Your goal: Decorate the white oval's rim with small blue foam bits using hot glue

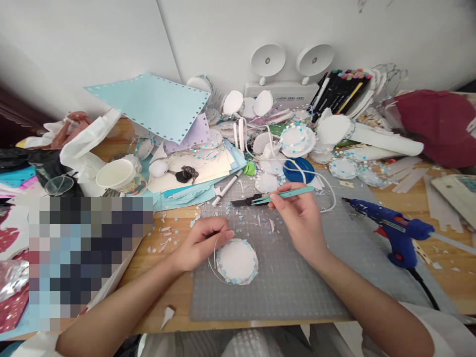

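Observation:
My left hand (203, 240) rests on the grey cutting mat (282, 282) with its fingers curled and pinched on the edge of a white round disc (237, 261) rimmed with small blue and white flower bits. My right hand (299, 218) hovers above and right of the disc, fingers closed round a teal utility knife (271, 197). The knife's dark tip points left, just above the mat.
A blue glue gun (390, 228) lies on the mat's right side, its cord running off the front. A paper cup (119, 176), a white pen (226, 188), light blue card sheets (156, 104), more decorated discs (297, 140), markers (340, 91) and paper scraps crowd the back.

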The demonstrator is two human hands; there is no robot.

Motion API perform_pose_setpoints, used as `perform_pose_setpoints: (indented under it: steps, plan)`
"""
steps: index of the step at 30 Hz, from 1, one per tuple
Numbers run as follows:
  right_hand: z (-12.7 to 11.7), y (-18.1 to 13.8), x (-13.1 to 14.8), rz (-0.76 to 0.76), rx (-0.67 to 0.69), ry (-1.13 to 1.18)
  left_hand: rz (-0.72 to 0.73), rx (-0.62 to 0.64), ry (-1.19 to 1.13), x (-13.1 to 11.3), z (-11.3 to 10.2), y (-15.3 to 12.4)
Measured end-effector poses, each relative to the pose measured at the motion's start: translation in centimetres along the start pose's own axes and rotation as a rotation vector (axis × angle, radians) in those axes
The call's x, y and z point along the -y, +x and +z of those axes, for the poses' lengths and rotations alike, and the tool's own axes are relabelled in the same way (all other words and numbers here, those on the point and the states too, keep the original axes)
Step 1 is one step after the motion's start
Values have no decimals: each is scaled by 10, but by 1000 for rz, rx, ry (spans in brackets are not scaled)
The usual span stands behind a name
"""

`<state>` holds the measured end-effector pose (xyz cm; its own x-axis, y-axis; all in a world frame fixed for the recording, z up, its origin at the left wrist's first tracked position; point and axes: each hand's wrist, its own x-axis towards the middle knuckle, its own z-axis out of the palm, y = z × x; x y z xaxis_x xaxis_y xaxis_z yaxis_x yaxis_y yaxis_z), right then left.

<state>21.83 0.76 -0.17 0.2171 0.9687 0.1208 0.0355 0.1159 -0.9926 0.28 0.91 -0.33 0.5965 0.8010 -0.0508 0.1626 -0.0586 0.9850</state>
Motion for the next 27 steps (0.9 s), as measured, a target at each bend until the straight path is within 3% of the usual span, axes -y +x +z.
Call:
perform_pose_setpoints:
  steps: [8,15,20,27]
  plan:
    - [-6,1,-9,-302,14,-467,-26,56,10,1,-2,-2]
    - [-7,1,-2,-256,79,-550,80,216,102,-4,-3,1]
    - [-6,2,0,-240,69,-440,204,240,276,-4,3,1]
    - [-7,1,6,-36,280,150,279,57,362,0,7,2]
